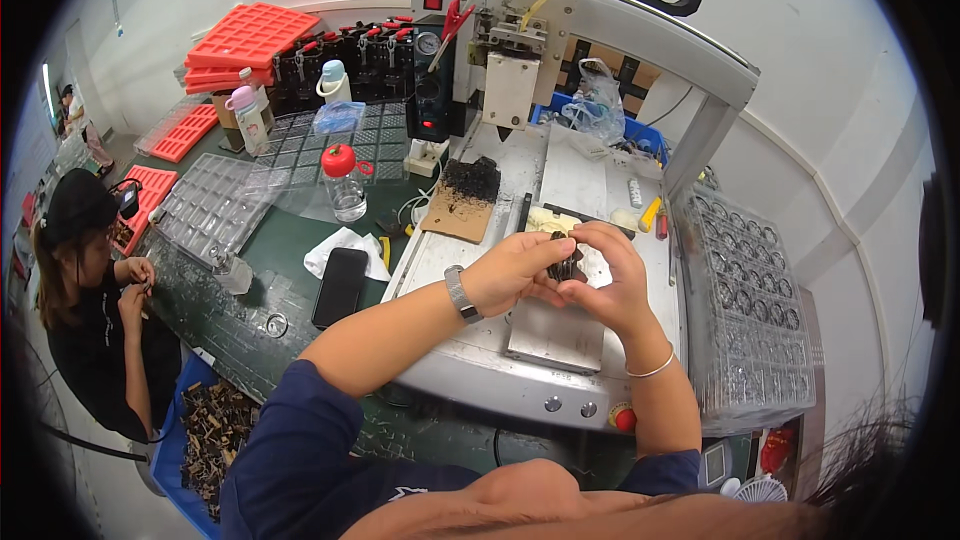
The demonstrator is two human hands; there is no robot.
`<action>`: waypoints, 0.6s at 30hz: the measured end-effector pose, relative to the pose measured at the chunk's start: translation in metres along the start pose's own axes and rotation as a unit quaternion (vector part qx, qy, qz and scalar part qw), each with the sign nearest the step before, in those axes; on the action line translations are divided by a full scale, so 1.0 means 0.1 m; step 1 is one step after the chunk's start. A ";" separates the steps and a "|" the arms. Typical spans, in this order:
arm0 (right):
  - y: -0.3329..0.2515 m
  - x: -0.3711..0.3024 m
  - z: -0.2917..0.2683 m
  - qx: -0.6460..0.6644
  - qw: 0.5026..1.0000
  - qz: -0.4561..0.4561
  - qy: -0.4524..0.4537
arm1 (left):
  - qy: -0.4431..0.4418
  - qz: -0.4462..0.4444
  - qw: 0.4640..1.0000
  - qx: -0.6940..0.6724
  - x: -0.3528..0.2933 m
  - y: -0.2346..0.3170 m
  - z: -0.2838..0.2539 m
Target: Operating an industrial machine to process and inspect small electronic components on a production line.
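Observation:
My left hand (508,275) and my right hand (615,285) meet over the bed of a bench-top machine (500,285), fingers closed around a small dark, ridged round part (565,260). The fingers hide much of it, so its exact kind is unclear. Below the hands lies a flat metal plate (555,338). Just beyond them is a cream-coloured block (548,220) in the machine's fixture. The machine's white head (510,90), with a dark pointed tip, hangs farther back, apart from my hands.
Stacked clear trays (750,310) of dark rings stand right. Black bits cover cardboard (458,215). Left are a black phone (341,285), a red-capped bottle (345,190), grey trays (210,205) and red trays (250,35). A co-worker (85,320) sits by a blue bin (185,480) of metal pieces.

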State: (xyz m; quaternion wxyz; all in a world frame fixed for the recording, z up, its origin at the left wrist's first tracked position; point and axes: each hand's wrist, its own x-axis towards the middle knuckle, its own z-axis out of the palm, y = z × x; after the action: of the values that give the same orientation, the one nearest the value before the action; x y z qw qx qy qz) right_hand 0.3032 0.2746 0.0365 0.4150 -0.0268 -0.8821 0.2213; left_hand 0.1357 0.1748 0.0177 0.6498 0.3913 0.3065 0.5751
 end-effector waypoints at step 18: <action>-0.01 -0.05 0.10 0.065 0.996 0.069 -0.007 | 0.022 0.020 0.999 0.014 0.00 -0.05 0.03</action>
State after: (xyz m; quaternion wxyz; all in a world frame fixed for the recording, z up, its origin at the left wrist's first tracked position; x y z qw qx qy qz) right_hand 0.2995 0.2693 0.0276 0.3937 -0.0588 -0.8648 0.3060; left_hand 0.1407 0.1741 0.0152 0.6256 0.3936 0.3213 0.5920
